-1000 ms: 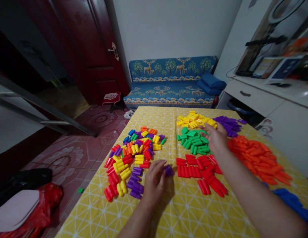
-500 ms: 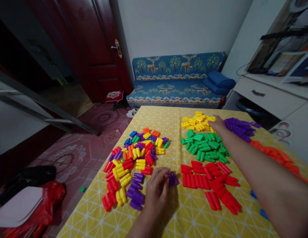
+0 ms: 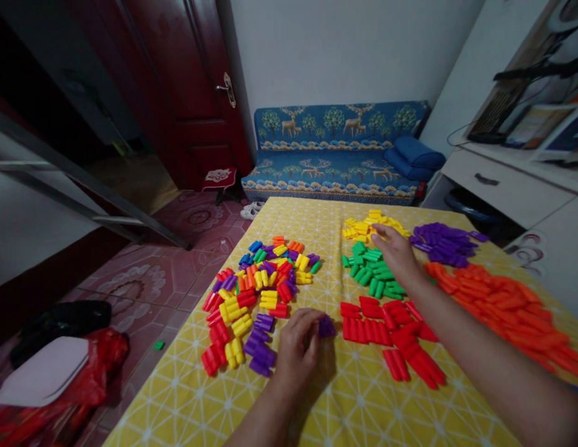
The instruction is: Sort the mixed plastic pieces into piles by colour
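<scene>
My left hand point(image 3: 298, 347) rests at the table's near middle, its fingers curled and closed on purple pieces point(image 3: 326, 326) that stick out past the fingertips. My right hand point(image 3: 398, 253) hovers over the green pile point(image 3: 375, 273), beside the near edge of the yellow pile point(image 3: 363, 230); its fingers are apart and nothing shows between them. Left of my left hand lie loose purple pieces point(image 3: 258, 347) and a mixed heap of coloured pieces point(image 3: 263, 279). A red group point(image 3: 372, 332) lies between my two arms.
Purple point(image 3: 442, 243) and orange point(image 3: 503, 304) piles lie on the right of the yellow tablecloth point(image 3: 358, 406). Beyond the table stands a blue sofa point(image 3: 316, 167). A green piece point(image 3: 159, 345) and a red bag point(image 3: 112, 360) are on the floor at left.
My right hand has moved left and slightly nearer, from the yellow pile's right side to above the green pile. The view has shifted slightly. My left hand stays at the purple pieces.
</scene>
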`<control>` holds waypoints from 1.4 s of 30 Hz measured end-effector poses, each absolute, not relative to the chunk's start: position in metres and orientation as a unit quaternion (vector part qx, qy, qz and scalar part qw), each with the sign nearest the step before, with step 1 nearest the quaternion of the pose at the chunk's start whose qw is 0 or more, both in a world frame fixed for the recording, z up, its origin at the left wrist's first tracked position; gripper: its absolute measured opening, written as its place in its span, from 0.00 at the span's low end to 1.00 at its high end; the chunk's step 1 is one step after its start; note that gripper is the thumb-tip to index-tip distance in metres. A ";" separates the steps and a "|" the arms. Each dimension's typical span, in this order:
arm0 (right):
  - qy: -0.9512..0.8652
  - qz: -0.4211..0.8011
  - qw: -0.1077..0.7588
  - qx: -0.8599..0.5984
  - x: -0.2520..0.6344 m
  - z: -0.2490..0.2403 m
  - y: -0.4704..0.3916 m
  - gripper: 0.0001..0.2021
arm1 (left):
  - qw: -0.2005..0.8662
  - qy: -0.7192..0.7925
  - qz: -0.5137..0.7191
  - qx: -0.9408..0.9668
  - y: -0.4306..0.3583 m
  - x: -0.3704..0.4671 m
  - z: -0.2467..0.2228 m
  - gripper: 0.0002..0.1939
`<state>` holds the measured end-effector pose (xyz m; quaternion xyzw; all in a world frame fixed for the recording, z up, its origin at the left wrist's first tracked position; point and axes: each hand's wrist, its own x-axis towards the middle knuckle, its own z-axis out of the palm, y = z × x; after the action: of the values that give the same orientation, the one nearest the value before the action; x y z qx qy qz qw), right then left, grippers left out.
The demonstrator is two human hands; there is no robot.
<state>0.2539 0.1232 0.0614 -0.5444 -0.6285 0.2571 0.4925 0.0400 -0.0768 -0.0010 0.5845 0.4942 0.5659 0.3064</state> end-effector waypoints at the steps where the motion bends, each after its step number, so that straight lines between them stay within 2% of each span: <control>1: -0.621 0.316 0.501 -0.513 0.240 0.057 0.096 0.19 | 0.290 0.496 0.563 0.594 -0.078 0.039 0.000 0.12; 3: -0.616 0.407 0.483 -0.470 0.212 0.041 0.041 0.19 | 0.227 0.513 0.549 0.620 -0.080 0.034 0.002 0.12; 5: -0.615 0.437 0.473 -0.455 0.187 0.021 -0.008 0.18 | 0.126 0.559 0.517 0.636 -0.081 0.027 0.005 0.12; 8: -0.648 0.371 0.479 -0.461 0.162 0.000 -0.055 0.15 | -0.011 0.655 0.441 0.613 -0.080 0.014 0.009 0.17; 10: -0.687 0.299 0.465 -0.471 0.154 -0.004 -0.069 0.15 | -0.047 0.702 0.386 0.597 -0.077 0.007 0.009 0.24; 12: -0.735 0.241 0.415 -0.479 0.152 -0.002 -0.075 0.18 | -0.044 0.722 0.347 0.597 -0.073 0.003 0.006 0.30; 15: -0.781 0.191 0.347 -0.483 0.151 0.004 -0.078 0.20 | -0.023 0.723 0.311 0.617 -0.069 0.000 -0.001 0.31; 23: -0.808 0.160 0.305 -0.477 0.149 0.000 -0.077 0.19 | -0.057 0.730 0.295 0.614 -0.058 0.003 -0.002 0.30; 29: -0.812 0.159 0.310 -0.468 0.150 -0.005 -0.077 0.16 | -0.037 0.678 0.252 0.690 -0.056 0.003 -0.003 0.20; 36: -0.807 0.163 0.319 -0.470 0.150 -0.003 -0.077 0.14 | -0.041 0.675 0.266 0.687 -0.060 0.002 0.002 0.18; 42: -0.802 0.151 0.318 -0.483 0.151 -0.005 -0.078 0.13 | 0.029 0.612 0.324 0.721 -0.062 0.006 0.002 0.18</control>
<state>0.1508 -0.0776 -0.0052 -0.4826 -0.8020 0.1514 0.3176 0.0057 -0.0623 0.0021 0.7206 0.6124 0.3239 0.0286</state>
